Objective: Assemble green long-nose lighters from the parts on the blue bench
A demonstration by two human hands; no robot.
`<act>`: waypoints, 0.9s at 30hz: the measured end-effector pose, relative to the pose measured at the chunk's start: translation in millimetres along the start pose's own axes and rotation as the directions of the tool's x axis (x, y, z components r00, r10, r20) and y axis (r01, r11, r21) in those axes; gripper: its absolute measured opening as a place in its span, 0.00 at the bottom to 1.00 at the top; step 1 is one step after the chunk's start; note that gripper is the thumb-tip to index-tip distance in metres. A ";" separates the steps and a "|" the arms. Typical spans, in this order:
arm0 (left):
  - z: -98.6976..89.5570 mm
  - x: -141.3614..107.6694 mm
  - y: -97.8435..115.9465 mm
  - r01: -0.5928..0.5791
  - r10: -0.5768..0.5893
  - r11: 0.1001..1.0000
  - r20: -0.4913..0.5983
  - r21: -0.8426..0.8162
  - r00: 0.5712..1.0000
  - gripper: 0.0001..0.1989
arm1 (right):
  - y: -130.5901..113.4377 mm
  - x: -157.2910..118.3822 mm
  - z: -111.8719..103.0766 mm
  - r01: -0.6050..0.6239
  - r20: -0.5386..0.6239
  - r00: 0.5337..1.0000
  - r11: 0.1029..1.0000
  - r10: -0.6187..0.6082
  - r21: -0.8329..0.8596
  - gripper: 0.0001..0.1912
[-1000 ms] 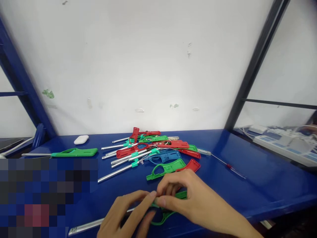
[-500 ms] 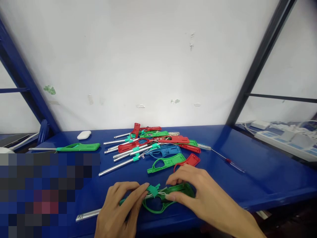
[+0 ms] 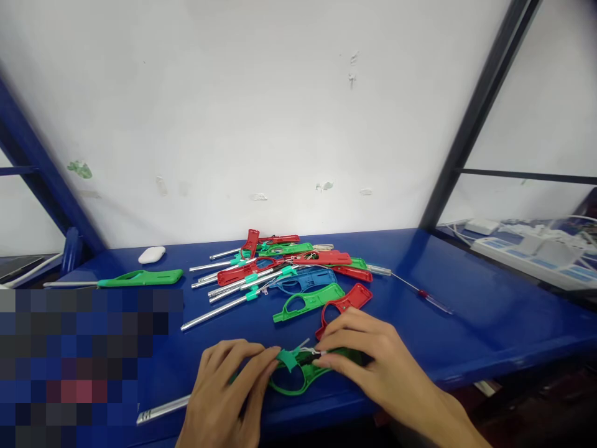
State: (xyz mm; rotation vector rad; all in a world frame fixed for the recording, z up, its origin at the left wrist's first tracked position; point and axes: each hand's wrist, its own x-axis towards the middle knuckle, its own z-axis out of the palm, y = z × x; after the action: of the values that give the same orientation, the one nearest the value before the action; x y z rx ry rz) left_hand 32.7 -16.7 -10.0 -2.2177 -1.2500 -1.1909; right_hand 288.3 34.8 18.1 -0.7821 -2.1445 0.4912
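A green handle shell (image 3: 289, 391) with a round trigger loop lies near the table's front edge, partly under both hands. My left hand (image 3: 233, 389) presses its fingers around the shell's front end and a teal piece (image 3: 288, 359); a silver tube (image 3: 163, 409) sticks out to its left. My right hand (image 3: 373, 354) pinches a small dark part with pale wires (image 3: 306, 350) over the shell, right of the teal piece. A red half shell (image 3: 357, 300) lies just behind my right hand, and a green half shell (image 3: 310, 302) beside it.
Behind the hands is a pile of red, green and blue shells (image 3: 308, 281) with silver tubes (image 3: 217, 312). A green lighter (image 3: 144, 278) and a white case (image 3: 152, 254) lie at the left. A clear screwdriver (image 3: 433, 302) is at the right, power strips (image 3: 522, 261) beyond the frame post.
My right thumb and index finger have closed together on a small dark part above the shell. The view has shifted slightly; my left hand keeps its hold.
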 end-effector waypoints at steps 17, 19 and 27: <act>0.3 5.4 4.9 -0.041 0.041 0.999 0.047 -0.002 0.998 0.07 | -1.7 -1.2 -0.5 0.091 -0.048 0.995 0.996 -0.090 0.018 0.03; 0.6 3.1 4.3 -0.032 0.032 0.999 0.068 0.006 0.997 0.07 | -1.8 -1.5 -0.8 0.083 -0.048 0.995 0.996 -0.082 0.018 0.03; 1.4 -1.6 5.0 -0.053 0.052 0.999 0.072 0.009 0.996 0.08 | -1.9 -3.9 -0.1 0.073 -0.059 0.996 0.997 -0.072 0.017 0.03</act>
State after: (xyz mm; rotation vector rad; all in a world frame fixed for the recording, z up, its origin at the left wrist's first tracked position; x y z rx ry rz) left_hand 37.1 -19.5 -11.6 -2.2895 -1.2145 -1.0909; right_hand 289.6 30.8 17.2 -0.6969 -2.1036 0.4453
